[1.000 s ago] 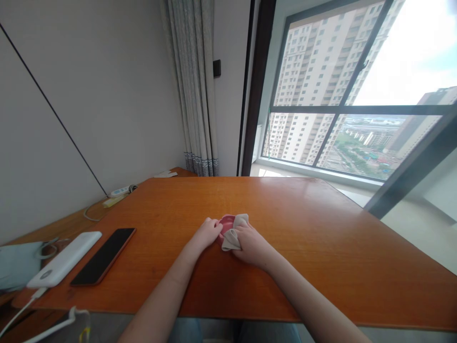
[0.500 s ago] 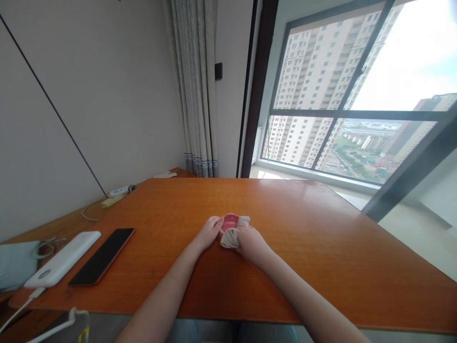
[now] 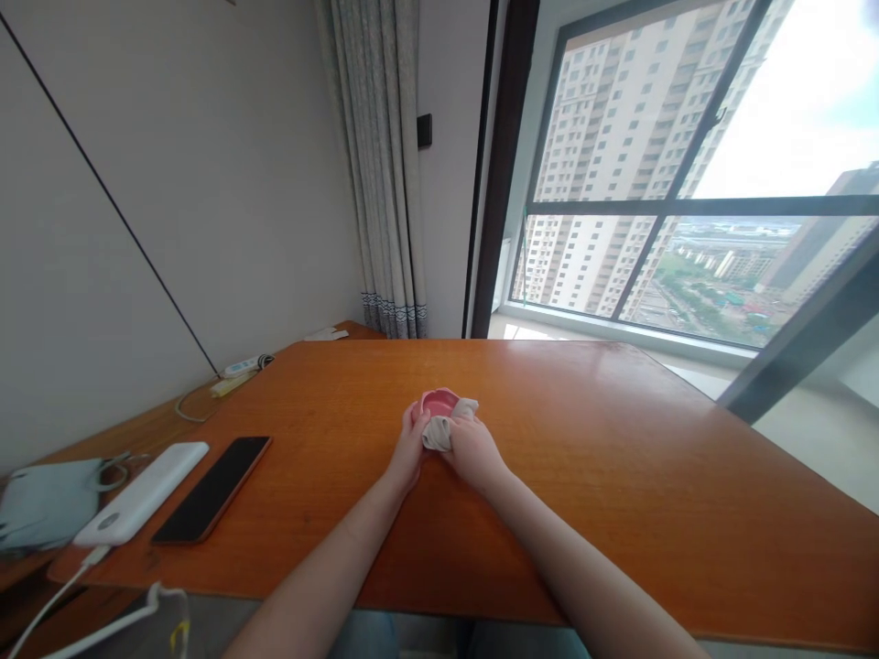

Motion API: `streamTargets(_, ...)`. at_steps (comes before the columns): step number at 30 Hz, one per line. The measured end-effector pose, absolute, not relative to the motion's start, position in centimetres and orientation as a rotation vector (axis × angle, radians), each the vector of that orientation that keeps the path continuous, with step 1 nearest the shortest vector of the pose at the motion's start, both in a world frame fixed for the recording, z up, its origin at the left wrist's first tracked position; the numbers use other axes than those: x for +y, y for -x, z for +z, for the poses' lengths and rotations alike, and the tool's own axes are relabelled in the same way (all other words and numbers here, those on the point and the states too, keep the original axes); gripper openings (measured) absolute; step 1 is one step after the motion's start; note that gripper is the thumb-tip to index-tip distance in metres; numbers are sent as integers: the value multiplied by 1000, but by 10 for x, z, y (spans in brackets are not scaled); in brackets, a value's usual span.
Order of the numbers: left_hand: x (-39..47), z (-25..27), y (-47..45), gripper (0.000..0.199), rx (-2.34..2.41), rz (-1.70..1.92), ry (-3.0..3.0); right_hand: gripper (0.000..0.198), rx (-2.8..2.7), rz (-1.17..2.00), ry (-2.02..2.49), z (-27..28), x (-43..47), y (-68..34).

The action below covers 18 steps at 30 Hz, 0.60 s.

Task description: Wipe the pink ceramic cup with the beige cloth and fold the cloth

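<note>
A small pink bowl (image 3: 439, 401) with a wavy rim is held over the middle of the wooden table (image 3: 591, 439). My left hand (image 3: 410, 446) is closed on the bowl's left side, fingers along its wall. In my right hand (image 3: 476, 450) is a light grey cloth (image 3: 438, 434), bunched over the bowl's near and right rim. The fingers of my right hand are partly hidden by the cloth and the bowl.
At the table's left lie a black phone (image 3: 212, 490) and a white power bank (image 3: 143, 494) with a cable plugged in. A grey pouch (image 3: 48, 503) is beside them. Further back are a power strip (image 3: 242, 368) and a curtain (image 3: 391, 183). A window (image 3: 659, 210) stands beyond the right side.
The bowl has tilted, its opening now turned more away from me, and both hands have moved slightly up and away with it. The view has shifted a little.
</note>
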<state>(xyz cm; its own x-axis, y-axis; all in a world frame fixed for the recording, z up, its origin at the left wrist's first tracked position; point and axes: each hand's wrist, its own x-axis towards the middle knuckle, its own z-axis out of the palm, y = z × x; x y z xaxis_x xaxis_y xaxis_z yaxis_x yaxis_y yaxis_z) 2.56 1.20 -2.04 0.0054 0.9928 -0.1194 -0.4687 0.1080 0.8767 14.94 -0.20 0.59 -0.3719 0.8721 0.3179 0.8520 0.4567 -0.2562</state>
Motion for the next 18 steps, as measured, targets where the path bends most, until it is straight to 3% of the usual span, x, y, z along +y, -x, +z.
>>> streamTargets(18, 20, -20, -19, 46, 994, 1387, -829, 7, -2308, 14, 954, 3, 20, -174)
